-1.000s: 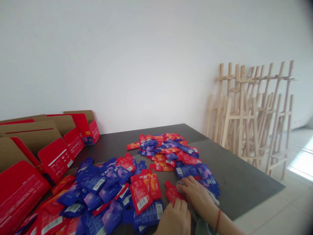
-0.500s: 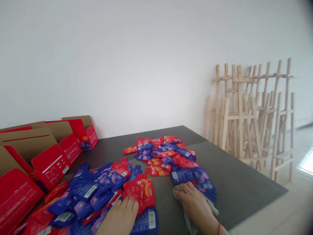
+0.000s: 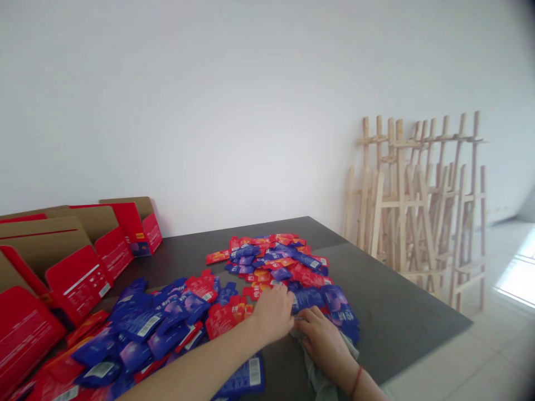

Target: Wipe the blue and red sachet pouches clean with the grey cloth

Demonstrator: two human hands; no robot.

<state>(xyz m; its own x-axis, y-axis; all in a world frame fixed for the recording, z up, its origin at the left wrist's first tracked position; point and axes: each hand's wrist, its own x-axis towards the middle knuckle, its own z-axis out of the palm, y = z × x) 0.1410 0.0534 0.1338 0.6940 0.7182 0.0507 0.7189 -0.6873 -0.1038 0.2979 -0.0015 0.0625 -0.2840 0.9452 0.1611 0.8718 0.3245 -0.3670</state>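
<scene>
My right hand [image 3: 324, 341] is closed on a grey cloth [image 3: 315, 370], bunched under its fingers on the dark table. Just beside it, my left hand [image 3: 273, 314] has its fingers curled down by the right fingertips. Whatever the left fingers may hold is hidden. Beyond both hands lies a pile of red and blue sachets [image 3: 276, 257]. A blue sachet [image 3: 340, 305] with a purple print rests right of the right hand. Under and left of my left forearm spreads a larger heap of sachets [image 3: 140, 323], partly covered by the arm.
Open red cardboard boxes [image 3: 81, 273] with brown insides stand in a row along the left. The dark table [image 3: 401, 312] ends at an edge on the right. Wooden easels [image 3: 401, 206] lean against the white wall beyond it.
My left hand has left the red sachets at the heap and moved right and away from me, over to the right hand. The right hand stays on the cloth. The view has turned slightly right.
</scene>
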